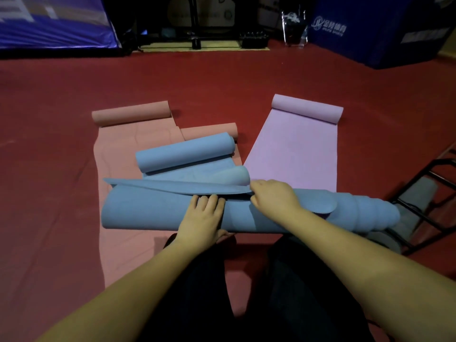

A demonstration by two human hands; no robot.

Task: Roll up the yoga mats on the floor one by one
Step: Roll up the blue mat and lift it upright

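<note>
left arm: bare forearm reaching forward from lower left
left hand: palm down, fingers straight and together, pressing flat on the blue roll (thumb tucked under near edge)
right arm: bare forearm coming in from lower right, crossing over the roll
right hand: knuckles up, fingers curled, grip on the loose blue flap (fingertips hidden)
</note>
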